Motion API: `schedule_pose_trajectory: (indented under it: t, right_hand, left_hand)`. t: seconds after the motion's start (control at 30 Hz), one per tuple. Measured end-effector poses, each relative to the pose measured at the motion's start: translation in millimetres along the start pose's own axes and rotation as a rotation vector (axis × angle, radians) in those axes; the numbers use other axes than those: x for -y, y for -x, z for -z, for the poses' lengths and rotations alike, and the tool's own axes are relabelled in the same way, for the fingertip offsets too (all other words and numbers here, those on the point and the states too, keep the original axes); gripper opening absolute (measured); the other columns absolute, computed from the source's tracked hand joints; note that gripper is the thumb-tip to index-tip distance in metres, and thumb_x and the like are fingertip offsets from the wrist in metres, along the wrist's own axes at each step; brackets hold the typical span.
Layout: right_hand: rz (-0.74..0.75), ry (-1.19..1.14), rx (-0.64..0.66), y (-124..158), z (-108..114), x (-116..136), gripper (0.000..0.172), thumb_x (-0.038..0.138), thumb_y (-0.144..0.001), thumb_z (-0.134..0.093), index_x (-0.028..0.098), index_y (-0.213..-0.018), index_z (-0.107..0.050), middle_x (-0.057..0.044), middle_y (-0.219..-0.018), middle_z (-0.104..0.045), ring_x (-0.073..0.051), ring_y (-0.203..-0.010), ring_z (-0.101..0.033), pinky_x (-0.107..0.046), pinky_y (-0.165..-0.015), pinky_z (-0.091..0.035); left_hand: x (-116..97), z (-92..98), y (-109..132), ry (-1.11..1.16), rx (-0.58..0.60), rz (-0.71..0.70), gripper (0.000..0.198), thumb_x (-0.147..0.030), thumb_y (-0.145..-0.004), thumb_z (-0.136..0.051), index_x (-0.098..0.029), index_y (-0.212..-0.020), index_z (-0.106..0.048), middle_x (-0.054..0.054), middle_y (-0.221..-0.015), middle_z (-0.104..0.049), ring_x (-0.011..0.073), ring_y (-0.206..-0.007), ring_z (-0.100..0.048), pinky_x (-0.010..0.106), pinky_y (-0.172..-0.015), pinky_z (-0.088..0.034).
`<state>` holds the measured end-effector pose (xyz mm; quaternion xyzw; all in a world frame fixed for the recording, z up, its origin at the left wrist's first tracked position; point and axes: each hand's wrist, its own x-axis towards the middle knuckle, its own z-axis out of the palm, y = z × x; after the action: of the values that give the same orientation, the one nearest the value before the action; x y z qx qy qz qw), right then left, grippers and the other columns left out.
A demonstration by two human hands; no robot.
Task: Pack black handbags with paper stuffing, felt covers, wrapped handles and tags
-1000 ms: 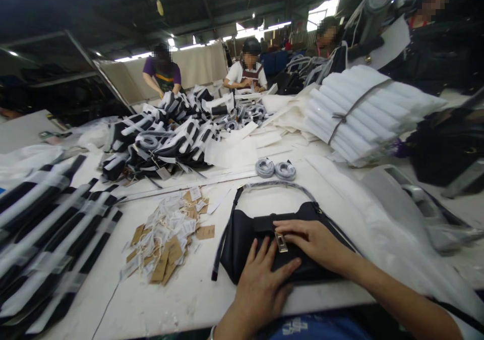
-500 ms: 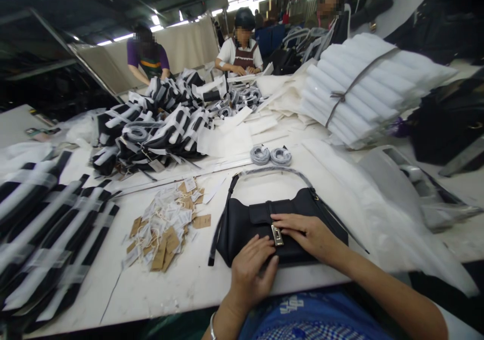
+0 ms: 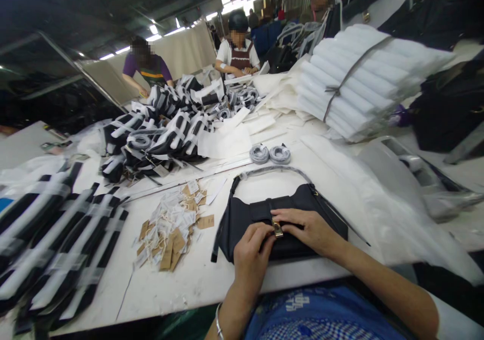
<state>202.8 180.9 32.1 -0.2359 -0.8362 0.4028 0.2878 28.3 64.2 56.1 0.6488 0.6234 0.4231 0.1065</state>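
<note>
Imo ur partway: handle (image 3: 278, 167) alrdy wrapped, black bag (image 3: 293, 249) on the desk (image 3: 147, 302) before u, left hand (image 3: 248, 253) pinching its gold clasp (image 3: 279, 229), right hand (image 3: 320, 232) against the flap (image 3: 260, 210) (can't tell if gripping), tags (image 3: 172, 248) loose nearby.

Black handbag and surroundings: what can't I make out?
In the head view:
Clasp: left hand and right hand partly cover it; fastened or not, unclear.
Inside of the black handbag: hidden by its front.
Print on the brown tags: too small.
Leftmost wrapped bundles: cut off by the left edge.
</note>
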Motion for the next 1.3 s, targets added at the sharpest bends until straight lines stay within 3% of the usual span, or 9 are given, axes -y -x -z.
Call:
schedule_pose_trajectory:
  t: [0.33,0.67,0.93,1.3]
  right_hand:
    - [0.009,-0.013,-0.027,1,-1,-3,0.028,0.015,-0.091,-0.062,0.026,-0.113,-0.074,0.000,-0.127,-0.070,-0.018,-0.117,-0.066,-0.032,-0.108,-0.049]
    - [0.001,-0.013,-0.020,0,1,2,0.027,0.013,-0.089,-0.063,0.023,-0.111,-0.075,-0.003,-0.126,-0.070,-0.019,-0.115,-0.067,-0.032,-0.107,-0.050]
    - [0.007,-0.028,-0.027,0,0,-2,0.029,0.012,-0.088,-0.063,0.025,-0.112,-0.075,-0.002,-0.126,-0.070,-0.018,-0.115,-0.067,-0.032,-0.107,-0.050]
    - [0.059,-0.034,-0.026,2,-2,-7,0.031,0.012,-0.088,-0.064,0.023,-0.114,-0.075,-0.004,-0.127,-0.070,-0.018,-0.115,-0.067,-0.031,-0.107,-0.050]
  left_hand:
    - [9,0.2,5,-0.034,-0.034,-0.200,0.019,-0.014,-0.095,-0.058,-0.019,-0.108,-0.071,0.006,-0.098,-0.073,0.0143,-0.087,-0.071,0.023,-0.080,-0.060]
    - [11,2.0,6,-0.085,-0.032,-0.313,0.025,-0.007,-0.094,-0.057,-0.016,-0.114,-0.068,0.009,-0.099,-0.072,0.0159,-0.088,-0.070,0.025,-0.080,-0.060]
    - [6,3.0,1,-0.146,0.000,-0.293,0.017,-0.009,-0.094,-0.057,-0.018,-0.104,-0.066,0.007,-0.096,-0.070,0.0157,-0.086,-0.068,0.026,-0.081,-0.058]
    - [-2,7.1,-13,-0.179,0.138,-0.217,0.012,-0.009,-0.095,-0.053,-0.019,-0.092,-0.059,0.004,-0.089,-0.066,0.0144,-0.081,-0.065,0.025,-0.076,-0.055]
